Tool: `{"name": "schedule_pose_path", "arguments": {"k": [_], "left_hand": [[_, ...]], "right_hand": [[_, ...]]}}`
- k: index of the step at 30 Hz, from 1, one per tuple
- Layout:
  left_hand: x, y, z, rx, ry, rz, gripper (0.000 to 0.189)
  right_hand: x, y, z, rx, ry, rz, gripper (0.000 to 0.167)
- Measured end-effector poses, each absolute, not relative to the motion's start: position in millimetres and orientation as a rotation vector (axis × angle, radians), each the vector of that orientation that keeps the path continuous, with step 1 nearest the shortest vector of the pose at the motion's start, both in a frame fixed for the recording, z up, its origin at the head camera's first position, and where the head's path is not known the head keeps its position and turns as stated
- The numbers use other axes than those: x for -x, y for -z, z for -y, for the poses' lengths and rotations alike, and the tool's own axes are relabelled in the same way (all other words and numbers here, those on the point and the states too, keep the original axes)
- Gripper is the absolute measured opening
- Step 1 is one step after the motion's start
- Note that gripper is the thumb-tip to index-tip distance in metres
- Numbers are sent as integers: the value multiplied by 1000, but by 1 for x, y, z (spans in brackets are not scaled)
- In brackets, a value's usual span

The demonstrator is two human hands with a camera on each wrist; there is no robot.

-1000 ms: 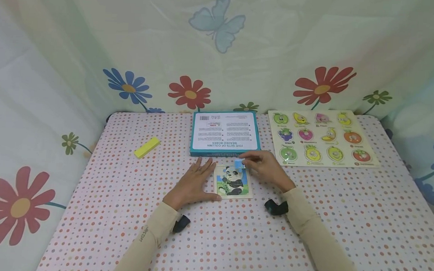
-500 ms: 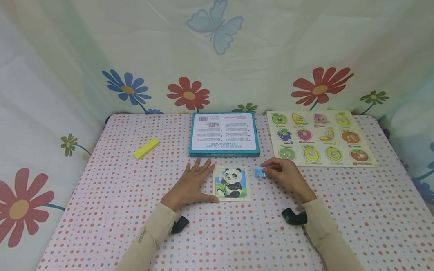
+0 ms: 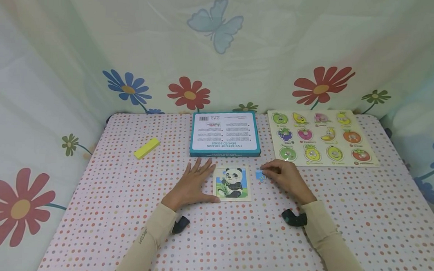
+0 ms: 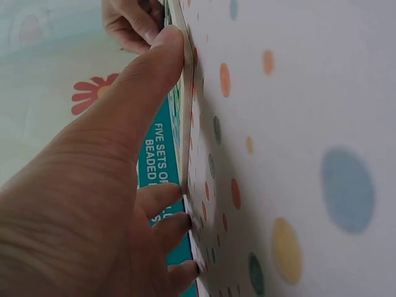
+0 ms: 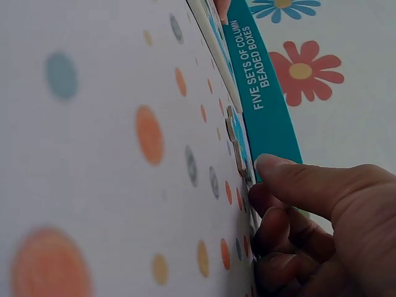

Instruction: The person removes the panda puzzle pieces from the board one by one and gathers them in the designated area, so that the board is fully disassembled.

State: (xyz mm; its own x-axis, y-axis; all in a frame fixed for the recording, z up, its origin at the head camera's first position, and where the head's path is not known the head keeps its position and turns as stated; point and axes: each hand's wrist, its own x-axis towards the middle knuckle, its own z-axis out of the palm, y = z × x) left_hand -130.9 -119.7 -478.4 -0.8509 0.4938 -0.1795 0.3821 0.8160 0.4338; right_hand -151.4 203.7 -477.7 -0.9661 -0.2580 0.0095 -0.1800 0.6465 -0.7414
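A panda jigsaw puzzle [image 3: 233, 183] in a thin wooden frame lies flat on the table. My left hand [image 3: 190, 185] rests at its left side with fingers spread, and the thumb touches the frame's near-left corner. In the left wrist view the thumb [image 4: 145, 86] lies along the frame's edge [image 4: 185, 111]. Right of the frame, apart from it, a light blue puzzle piece [image 3: 260, 175] sits at table level. My right hand [image 3: 286, 180] pinches that piece at its right side between thumb and index finger; the other fingers are curled in the right wrist view.
Behind the puzzle stands a teal-and-white box [image 3: 225, 134]. A fruit puzzle board [image 3: 300, 159] lies at the back right. On the left is a yellow block [image 3: 147, 148]. A dotted cloth [image 3: 226, 242] covers the table, and a flowered curtain [image 3: 152, 38] hangs behind.
The right hand has carried the blue piece from over the puzzle's upper right corner to the table on the right. The left hand has stayed in place.
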Motion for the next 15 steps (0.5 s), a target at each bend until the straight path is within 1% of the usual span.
{"name": "schedule_pose_path", "arguments": {"k": [9,12,15], "left_hand": [[129,478,119,-662,-584,-2719,113],[126,478,118,-677,-624,-2716,108],[124,476,117,-696,-660,-2703,98]], "right_hand": [[151,476,-202,307,1311,-2749,19],[153,472,-192,291,1420,-2719,21],[156,470,-174,329,1519,-2661,24]]}}
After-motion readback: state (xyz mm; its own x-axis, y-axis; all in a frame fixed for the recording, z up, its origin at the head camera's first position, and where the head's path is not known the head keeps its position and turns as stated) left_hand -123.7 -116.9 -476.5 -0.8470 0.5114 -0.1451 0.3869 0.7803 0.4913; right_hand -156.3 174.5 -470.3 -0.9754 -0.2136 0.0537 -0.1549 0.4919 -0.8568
